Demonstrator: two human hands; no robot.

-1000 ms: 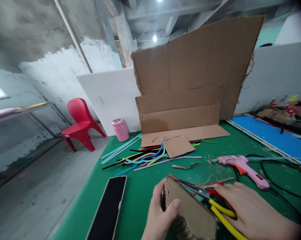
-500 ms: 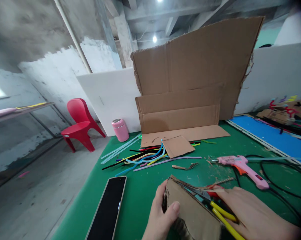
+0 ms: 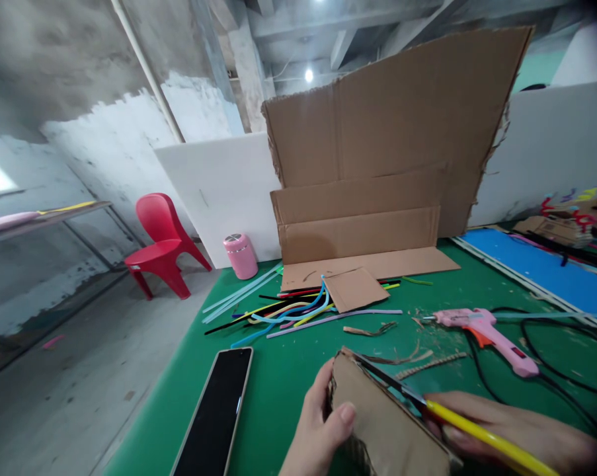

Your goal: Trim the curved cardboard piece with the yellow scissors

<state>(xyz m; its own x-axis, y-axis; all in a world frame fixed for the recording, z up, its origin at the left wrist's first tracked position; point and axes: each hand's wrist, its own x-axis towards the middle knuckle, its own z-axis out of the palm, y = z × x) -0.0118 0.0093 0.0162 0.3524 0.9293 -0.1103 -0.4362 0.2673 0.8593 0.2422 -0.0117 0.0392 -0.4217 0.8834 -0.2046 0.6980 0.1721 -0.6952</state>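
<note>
My left hand [image 3: 322,423] is wrapped around the left end of a small folded cardboard piece [image 3: 380,416], thumb on its face and fingers behind. In my right hand [image 3: 496,416] is a pair of yellow-handled scissors [image 3: 477,431]. Their dark blades lie along the upper edge of the cardboard, pointing up and left; whether the blades are fully closed is hard to see. Just beyond that edge, thin torn cardboard strips [image 3: 430,365] rest on the green table. The lower part of the cardboard runs out of view.
A phone [image 3: 213,410] lies left of my hands. Behind are coloured pipe cleaners [image 3: 288,314], a cardboard square [image 3: 356,289] and a tall cardboard panel [image 3: 387,125]. A pink glue gun [image 3: 486,330] with its cable lies right, a pink canister [image 3: 241,256] back left.
The scissors have swung from spread handles to lying along the cardboard edge, one handle now showing. A strip of cardboard by my right hand now lies on the table.
</note>
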